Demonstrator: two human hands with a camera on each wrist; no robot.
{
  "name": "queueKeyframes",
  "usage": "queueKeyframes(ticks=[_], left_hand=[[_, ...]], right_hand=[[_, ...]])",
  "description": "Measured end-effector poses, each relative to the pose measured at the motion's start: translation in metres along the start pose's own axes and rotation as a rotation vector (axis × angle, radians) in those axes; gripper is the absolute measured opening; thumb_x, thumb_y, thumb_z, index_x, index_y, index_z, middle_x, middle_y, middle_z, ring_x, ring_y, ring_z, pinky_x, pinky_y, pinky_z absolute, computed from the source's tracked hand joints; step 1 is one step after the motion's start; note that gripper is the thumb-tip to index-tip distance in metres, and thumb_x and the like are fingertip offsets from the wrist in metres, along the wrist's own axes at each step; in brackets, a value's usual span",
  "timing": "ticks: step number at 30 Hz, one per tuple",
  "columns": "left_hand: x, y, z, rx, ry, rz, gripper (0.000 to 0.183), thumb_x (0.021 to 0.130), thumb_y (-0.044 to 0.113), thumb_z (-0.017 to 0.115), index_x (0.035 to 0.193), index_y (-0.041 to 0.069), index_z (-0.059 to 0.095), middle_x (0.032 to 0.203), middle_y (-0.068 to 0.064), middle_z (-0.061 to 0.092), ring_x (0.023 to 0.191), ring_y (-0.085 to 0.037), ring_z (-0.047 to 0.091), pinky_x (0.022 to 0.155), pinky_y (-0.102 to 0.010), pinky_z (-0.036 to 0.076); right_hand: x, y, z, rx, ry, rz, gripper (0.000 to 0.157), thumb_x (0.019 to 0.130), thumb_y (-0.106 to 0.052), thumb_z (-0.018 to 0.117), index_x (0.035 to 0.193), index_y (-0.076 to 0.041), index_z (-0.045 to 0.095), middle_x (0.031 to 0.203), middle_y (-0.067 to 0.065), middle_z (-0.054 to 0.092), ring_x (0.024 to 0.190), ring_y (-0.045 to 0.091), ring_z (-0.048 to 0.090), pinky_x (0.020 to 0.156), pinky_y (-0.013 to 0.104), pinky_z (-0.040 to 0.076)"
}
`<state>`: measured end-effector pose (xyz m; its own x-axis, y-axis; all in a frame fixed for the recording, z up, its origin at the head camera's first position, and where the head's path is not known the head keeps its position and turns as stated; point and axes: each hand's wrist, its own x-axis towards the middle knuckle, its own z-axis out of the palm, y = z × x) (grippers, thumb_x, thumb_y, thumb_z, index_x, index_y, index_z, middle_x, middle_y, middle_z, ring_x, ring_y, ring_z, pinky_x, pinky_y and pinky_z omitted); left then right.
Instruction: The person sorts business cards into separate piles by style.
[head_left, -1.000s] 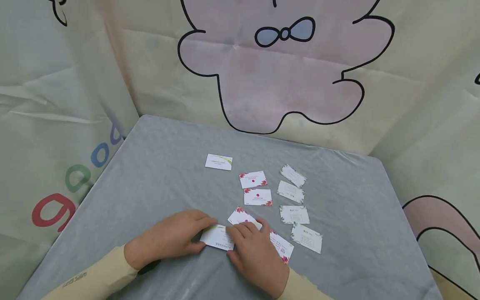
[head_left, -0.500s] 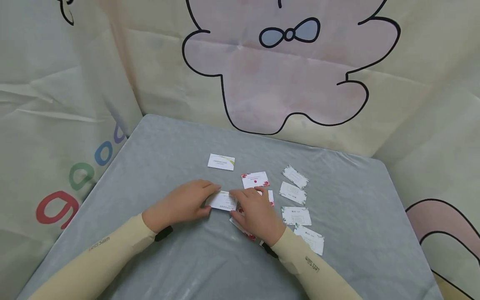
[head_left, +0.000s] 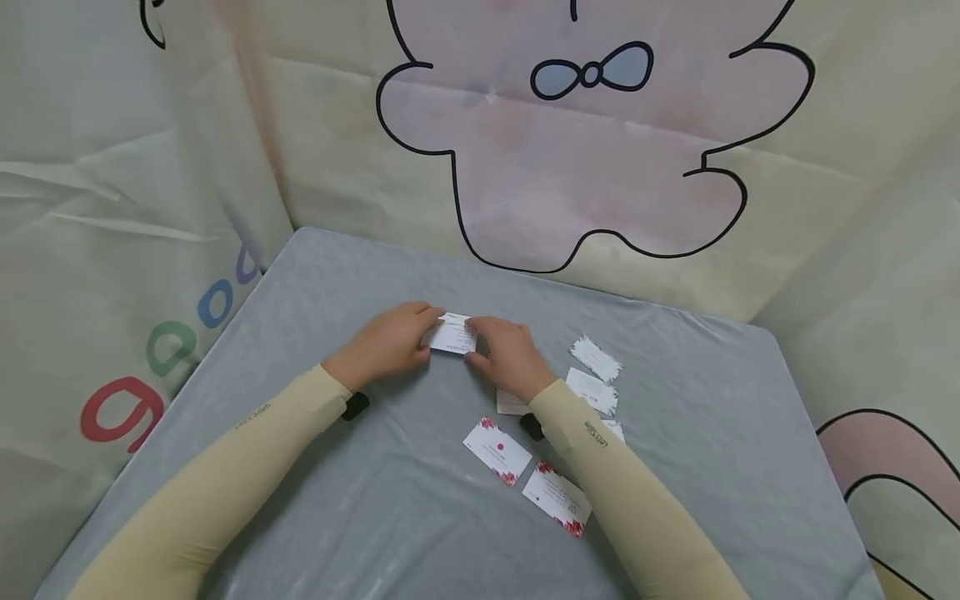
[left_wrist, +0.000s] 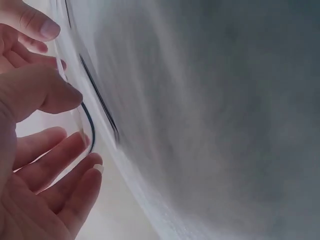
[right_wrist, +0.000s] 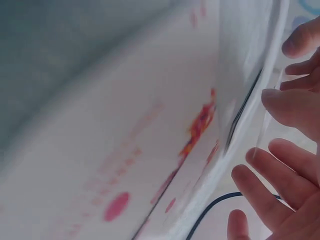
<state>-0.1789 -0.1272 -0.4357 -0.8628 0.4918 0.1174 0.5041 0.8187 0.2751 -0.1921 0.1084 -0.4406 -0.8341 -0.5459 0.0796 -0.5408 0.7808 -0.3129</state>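
Observation:
A white business card (head_left: pixel 452 335) with printed text is held level by both hands toward the back of the table. My left hand (head_left: pixel 392 342) pinches its left end between thumb and fingers. At the right end, my right hand (head_left: pixel 510 352) grips it the same way. Another card lies just below; the wrist views show its thin dark edge (left_wrist: pixel 100 97) on the cloth, while the head view mostly hides it. Seen nearly edge-on in the right wrist view, the held card stands a little above the cloth.
Two cards with red flowers, one upper (head_left: pixel 497 452) and one lower (head_left: pixel 558 500), lie in front. Leaf-edged cards (head_left: pixel 596 358) form a column at right, partly under the right sleeve (head_left: pixel 600 450). A printed curtain (head_left: pixel 337 167) stands behind the grey table (head_left: pixel 360 500).
Both hands have carried the business card away from the body, from beside the red-flowered cards to over the single card at the back. The two front red-flowered cards are uncovered; the right forearm now covers others.

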Motion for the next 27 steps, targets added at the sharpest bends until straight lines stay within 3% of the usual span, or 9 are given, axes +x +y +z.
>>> queueKeyframes(ticks=[6, 16, 27], left_hand=[[0.020, -0.016, -0.001, -0.057, -0.047, -0.060, 0.062, 0.087, 0.013, 0.070, 0.145, 0.003, 0.050, 0.140, -0.015, 0.058, 0.128, -0.030, 0.057, 0.108, -0.044, 0.047], [0.020, -0.020, 0.006, -0.103, -0.105, -0.118, 0.061, 0.090, 0.014, 0.069, 0.147, 0.004, 0.049, 0.144, -0.013, 0.056, 0.133, -0.028, 0.053, 0.111, -0.044, 0.044], [0.025, -0.017, 0.004, -0.089, -0.104, -0.122, 0.060, 0.090, 0.015, 0.069, 0.146, 0.005, 0.050, 0.145, -0.013, 0.056, 0.134, -0.029, 0.053, 0.112, -0.045, 0.044]], right_hand=[[0.022, 0.007, 0.001, 0.030, -0.011, 0.044, 0.054, 0.093, -0.031, 0.073, 0.141, -0.015, 0.056, 0.140, 0.003, 0.062, 0.133, 0.022, 0.056, 0.111, 0.050, 0.043], [0.025, 0.008, 0.011, 0.054, -0.062, 0.108, 0.057, 0.094, -0.033, 0.072, 0.146, -0.020, 0.052, 0.146, 0.001, 0.057, 0.138, 0.024, 0.052, 0.112, 0.060, 0.038], [0.028, 0.008, 0.010, 0.007, -0.061, 0.138, 0.055, 0.093, -0.033, 0.072, 0.144, -0.021, 0.053, 0.144, 0.001, 0.059, 0.136, 0.023, 0.055, 0.108, 0.057, 0.041]])
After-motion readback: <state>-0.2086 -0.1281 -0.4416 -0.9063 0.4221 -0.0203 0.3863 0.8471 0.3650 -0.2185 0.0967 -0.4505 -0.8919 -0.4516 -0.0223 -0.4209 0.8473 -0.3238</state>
